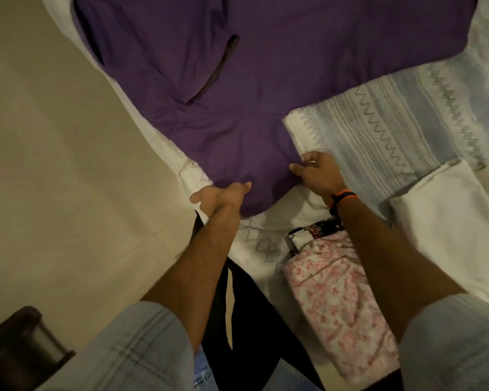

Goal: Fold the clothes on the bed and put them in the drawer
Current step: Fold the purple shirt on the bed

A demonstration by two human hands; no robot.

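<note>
Sleeves: your pale checked sleeves [141, 345] sit nearest the lens, rolled above the elbow, both forearms reaching forward over the bed edge.
Dark garment: a black cloth [246, 314] hangs between your forearms, running down off the bed edge toward your legs.
Pink floral piece: a folded pink floral cloth [336, 311] lies under your right forearm; a dark printed item [314, 231] sits at its far end, just behind your right wrist.
White piece: a folded white cloth [446, 227] lies to the right of your right forearm, apart from it.
Wristband: an orange and black band [342, 198] circles your right wrist.
Left hand: your left hand [223, 194] grips the near hem of the purple garment [237, 80], fingers curled into the cloth, thumb out to the left.
Right hand: your right hand [316, 173] pinches the same hem a little further right, fingers bent round the edge.
Purple garment: it is spread on the bed beyond both hands, its near end bunched between them; a dark-edged slit shows ahead of your left hand.
Bedsheet: a white sheet with grey zigzag bands [393, 122] lies beyond and right of your right hand, touching the purple cloth.
Floor: beige floor [54, 165] lies left of your left hand.
</note>
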